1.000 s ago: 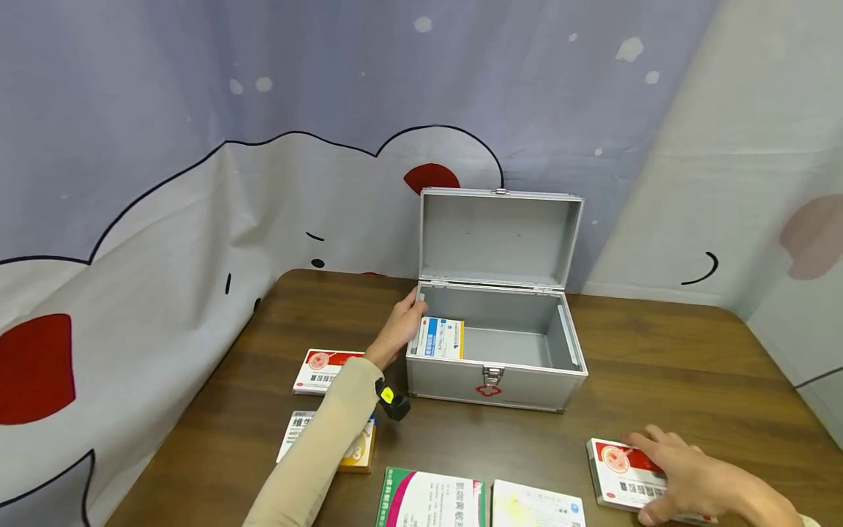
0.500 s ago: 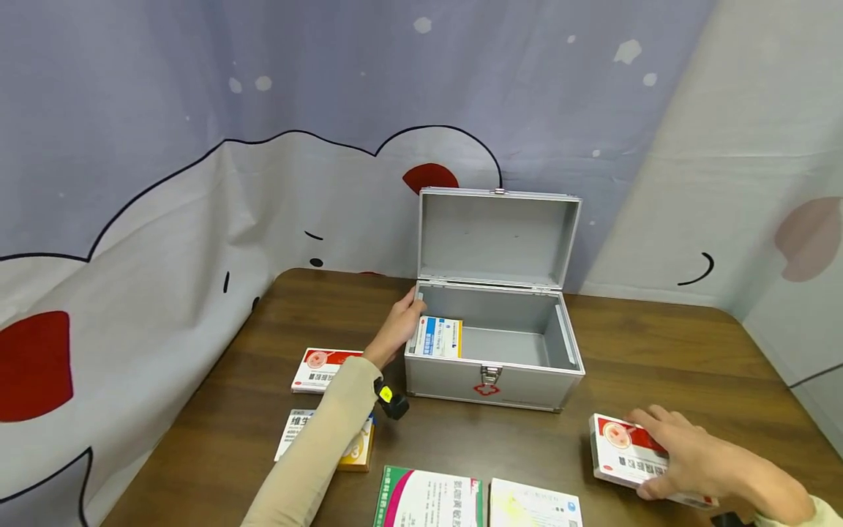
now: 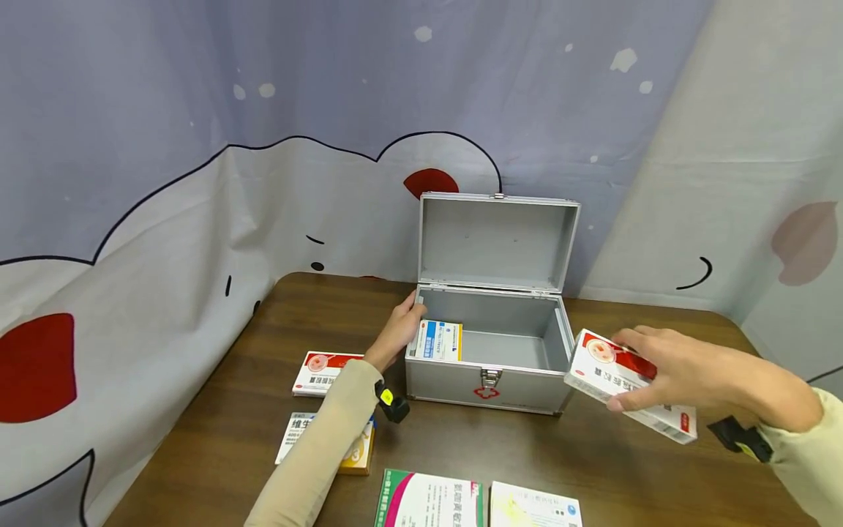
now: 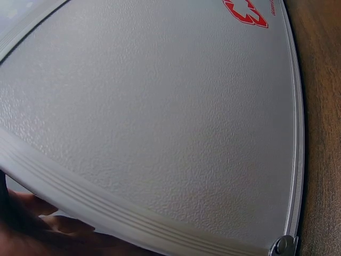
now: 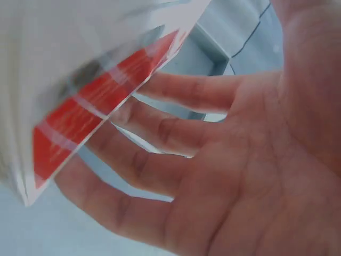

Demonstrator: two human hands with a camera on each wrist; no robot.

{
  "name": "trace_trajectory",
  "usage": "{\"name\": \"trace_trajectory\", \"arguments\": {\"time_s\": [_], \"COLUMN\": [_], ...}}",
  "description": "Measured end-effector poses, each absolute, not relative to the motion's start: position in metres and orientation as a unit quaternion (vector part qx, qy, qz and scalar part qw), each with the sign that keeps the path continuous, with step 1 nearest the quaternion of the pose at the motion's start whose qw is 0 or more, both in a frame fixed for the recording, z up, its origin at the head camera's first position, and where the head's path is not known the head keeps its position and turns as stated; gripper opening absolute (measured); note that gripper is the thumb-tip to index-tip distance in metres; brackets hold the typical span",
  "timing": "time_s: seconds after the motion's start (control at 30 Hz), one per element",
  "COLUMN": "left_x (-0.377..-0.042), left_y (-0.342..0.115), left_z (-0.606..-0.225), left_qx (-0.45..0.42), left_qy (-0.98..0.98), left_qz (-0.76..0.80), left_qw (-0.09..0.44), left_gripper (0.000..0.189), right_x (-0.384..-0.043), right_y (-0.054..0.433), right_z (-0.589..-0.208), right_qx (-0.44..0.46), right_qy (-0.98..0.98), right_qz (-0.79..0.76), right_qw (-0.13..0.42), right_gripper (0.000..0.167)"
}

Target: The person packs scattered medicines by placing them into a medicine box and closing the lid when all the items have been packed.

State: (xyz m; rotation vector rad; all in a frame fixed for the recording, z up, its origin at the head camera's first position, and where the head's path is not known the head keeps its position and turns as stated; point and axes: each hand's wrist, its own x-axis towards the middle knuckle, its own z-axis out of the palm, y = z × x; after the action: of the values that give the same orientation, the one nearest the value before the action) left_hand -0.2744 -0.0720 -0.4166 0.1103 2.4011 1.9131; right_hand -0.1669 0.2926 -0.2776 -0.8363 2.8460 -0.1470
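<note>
A silver metal case (image 3: 527,391) with a red cross emblem stands on the table, its lid (image 3: 497,245) raised. At its left edge my left hand (image 3: 399,329) grips the rim, thumb over the top; the left wrist view shows the case wall (image 4: 160,117) close up. Inside at the left end lies a white, blue and yellow medicine box (image 3: 440,340). My right hand (image 3: 685,366) holds a red and white medicine box (image 3: 609,369) in the air, tilted, beside the case's front right corner. In the right wrist view, its fingers (image 5: 144,165) lie along the box's edge.
Another red and white box (image 3: 323,373) lies left of the case, with white and yellow boxes (image 3: 358,454) partly under my left forearm. A green and white box (image 3: 435,501) and a white box (image 3: 535,505) lie at the front. A patterned curtain (image 3: 329,73) hangs behind.
My right hand has lifted the red and white medicine box off the table and carried it up and toward the case. The left hand stays on the case rim.
</note>
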Motion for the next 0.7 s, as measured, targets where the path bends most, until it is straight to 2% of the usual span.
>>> {"name": "trace_trajectory", "arguments": {"time_s": [0.07,0.2,0.27,0.5,0.7], "left_x": [-0.275,-0.277,-0.278,-0.279,-0.280], "left_y": [-0.072,-0.073,-0.073,-0.074,-0.074], "left_z": [-0.417,-0.418,-0.418,-0.418,-0.418], "left_qx": [0.034,0.029,0.029,0.025,0.019], "left_qy": [0.781,0.786,0.788,0.787,0.784], "left_qz": [0.623,0.616,0.614,0.615,0.619], "left_qw": [0.034,0.036,0.038,0.042,0.039], "left_gripper": [0.056,0.056,0.057,0.058,0.058], "right_x": [-0.176,-0.192,-0.200,-0.237,-0.267], "right_y": [0.283,0.263,0.252,0.214,0.187], "right_z": [-0.269,-0.259,-0.258,-0.258,-0.263], "right_qx": [-0.280,-0.248,-0.220,-0.207,-0.169], "right_qy": [0.952,0.952,0.953,0.954,0.944], "right_qz": [-0.058,-0.085,-0.093,-0.051,-0.047], "right_qw": [0.105,0.161,0.185,0.212,0.279], "right_gripper": [0.080,0.057,0.053,0.052,0.054]}}
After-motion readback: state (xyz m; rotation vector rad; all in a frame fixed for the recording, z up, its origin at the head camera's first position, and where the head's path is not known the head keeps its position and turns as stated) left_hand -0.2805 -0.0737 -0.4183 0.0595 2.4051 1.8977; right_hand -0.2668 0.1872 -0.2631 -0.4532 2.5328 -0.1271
